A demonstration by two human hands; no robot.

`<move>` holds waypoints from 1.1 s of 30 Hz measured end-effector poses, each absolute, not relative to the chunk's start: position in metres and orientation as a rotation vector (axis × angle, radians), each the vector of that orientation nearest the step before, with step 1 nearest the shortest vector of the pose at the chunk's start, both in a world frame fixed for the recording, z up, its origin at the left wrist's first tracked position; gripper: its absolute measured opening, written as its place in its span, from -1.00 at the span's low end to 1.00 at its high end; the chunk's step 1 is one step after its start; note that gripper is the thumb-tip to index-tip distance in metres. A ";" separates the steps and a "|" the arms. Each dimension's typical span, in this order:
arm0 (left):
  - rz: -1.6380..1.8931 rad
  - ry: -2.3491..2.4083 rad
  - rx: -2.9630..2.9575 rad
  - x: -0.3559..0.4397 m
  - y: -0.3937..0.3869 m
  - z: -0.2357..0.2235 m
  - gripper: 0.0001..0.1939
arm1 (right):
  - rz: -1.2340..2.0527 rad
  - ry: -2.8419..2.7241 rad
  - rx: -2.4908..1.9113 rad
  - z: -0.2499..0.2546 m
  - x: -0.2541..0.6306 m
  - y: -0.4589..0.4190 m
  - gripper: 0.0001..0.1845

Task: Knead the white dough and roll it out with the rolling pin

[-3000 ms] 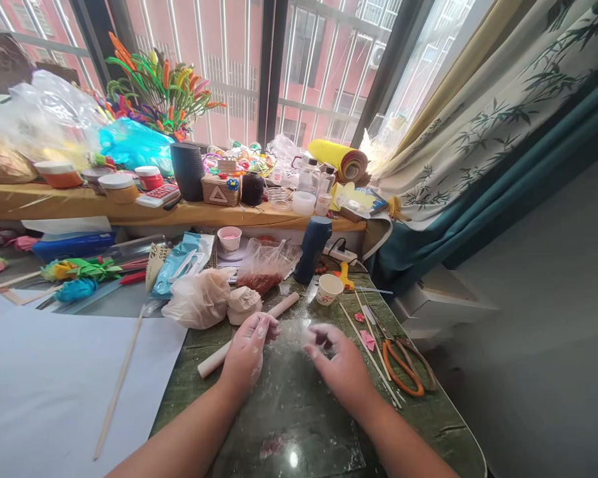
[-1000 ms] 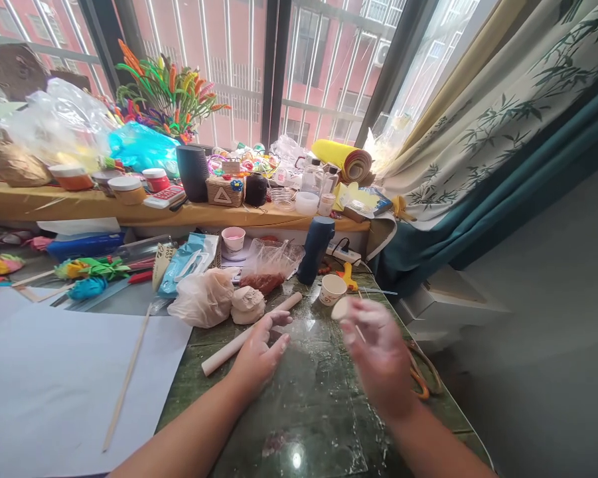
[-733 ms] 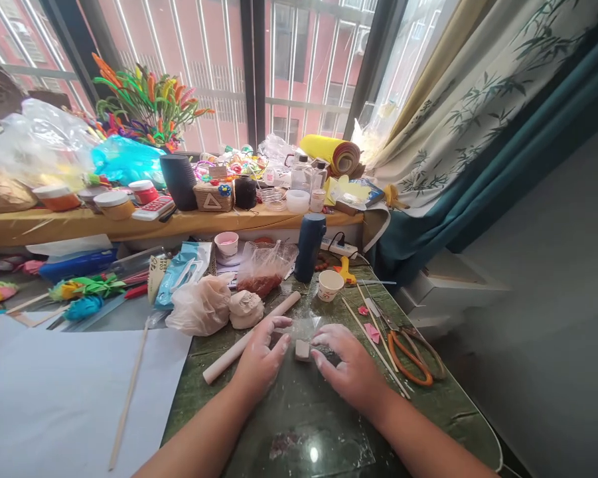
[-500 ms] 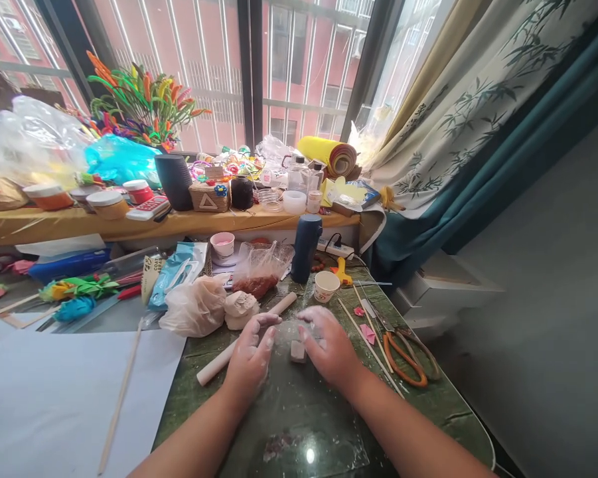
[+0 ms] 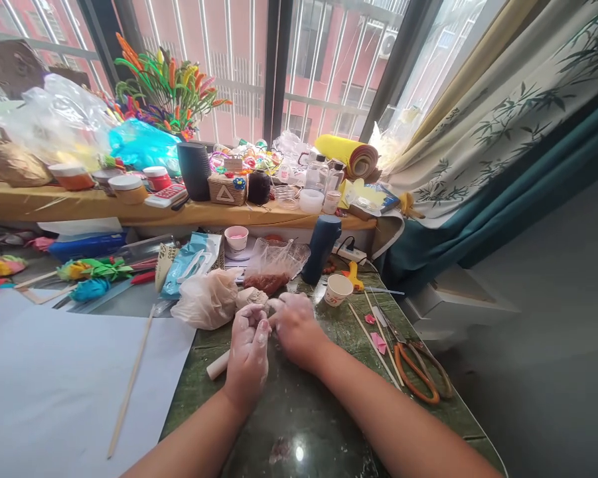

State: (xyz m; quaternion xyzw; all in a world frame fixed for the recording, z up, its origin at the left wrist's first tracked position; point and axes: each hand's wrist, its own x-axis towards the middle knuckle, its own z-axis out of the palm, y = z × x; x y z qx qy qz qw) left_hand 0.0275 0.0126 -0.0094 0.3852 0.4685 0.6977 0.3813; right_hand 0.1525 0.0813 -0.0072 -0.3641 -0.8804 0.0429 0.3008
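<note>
Both my hands are dusted with pale clay and meet over the green table. My left hand (image 5: 247, 348) is closed, its fingers curled and the thumb up; what lies inside is hidden. Close against it, my right hand (image 5: 296, 332) is closed too, bent fingers towards the left fingertips, their contents hidden. The small clay block does not show. Behind my left hand a pale rolling pin (image 5: 219, 365) shows only its near end. A lump of pale clay (image 5: 251, 297) sits just beyond my fingers, beside a crumpled plastic bag (image 5: 206, 302).
A paper cup (image 5: 338, 290), a dark blue bottle (image 5: 321, 249) and a bag of brown clay (image 5: 269, 275) stand beyond my hands. Scissors (image 5: 418, 375) and thin sticks lie at the right. White paper (image 5: 79, 385) with a wooden strip (image 5: 132, 385) covers the left.
My hands have come together and their fingers have closed. The small clay block that lay by my right thumb is out of sight. The view has shifted, so the scene sits further right.
</note>
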 end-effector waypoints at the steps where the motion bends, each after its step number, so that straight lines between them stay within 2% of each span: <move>1: 1.765 1.203 0.986 0.028 0.013 -0.010 -0.65 | 0.120 -2.273 -0.980 -0.001 0.154 0.084 -0.60; 4: 1.745 1.191 1.003 0.029 0.014 -0.013 -0.68 | 0.102 -2.115 -1.034 0.010 0.157 0.092 -0.61; 11: 1.759 1.147 0.996 0.030 0.017 -0.016 -0.71 | 0.035 -2.259 -1.065 -0.014 0.160 0.098 -0.68; 15: 1.729 1.152 1.007 0.030 0.018 -0.016 -0.70 | 0.136 -2.233 -1.062 -0.013 0.162 0.101 -0.68; 21: 1.619 1.148 1.094 0.031 0.018 -0.014 -0.75 | 0.227 -2.271 -0.970 -0.022 0.159 0.095 -0.81; 25: 1.536 1.235 1.241 0.028 0.017 -0.012 -0.76 | 0.254 -2.054 -1.070 -0.024 0.188 0.088 -0.76; 28: 1.292 1.332 1.488 0.027 0.016 -0.014 -0.77 | 0.459 -1.698 -1.255 -0.038 0.223 0.078 -0.76; 30: 1.093 1.370 1.710 0.029 0.015 -0.018 -0.69 | 0.589 -1.500 -1.336 -0.051 0.241 0.072 -0.77; 33: 0.849 1.362 2.008 0.036 0.014 -0.023 -0.27 | 0.617 -1.443 -1.366 -0.065 0.250 0.071 -0.76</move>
